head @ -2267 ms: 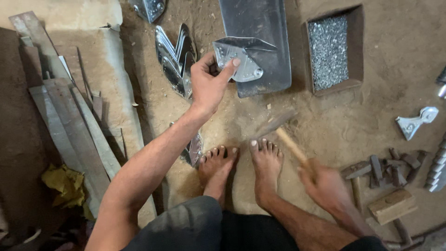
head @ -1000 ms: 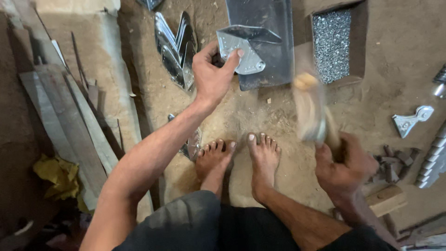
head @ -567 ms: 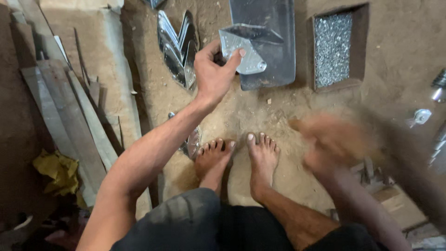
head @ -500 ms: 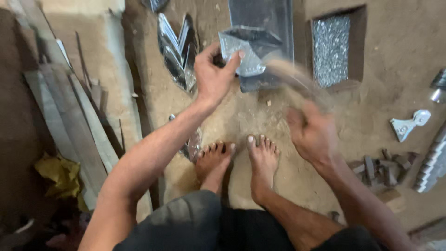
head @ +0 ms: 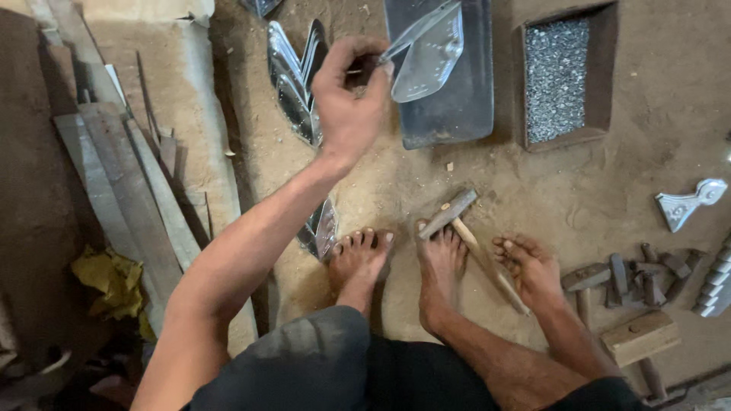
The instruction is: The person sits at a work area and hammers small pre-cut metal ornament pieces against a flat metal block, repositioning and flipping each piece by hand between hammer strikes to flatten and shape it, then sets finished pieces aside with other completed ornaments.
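Left hand (head: 346,106) pinching sheet-metal piece (head: 430,49); right hand (head: 533,266) released beside hammer (head: 472,243). Risk: sharp edge cutting fingers.

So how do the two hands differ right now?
The left hand is raised and pinches a shiny metal piece above the steel plate; the right hand is low by the feet, fingers loosely open. The left grips, while the right rests beside the hammer handle without clasping it. Both are bare.
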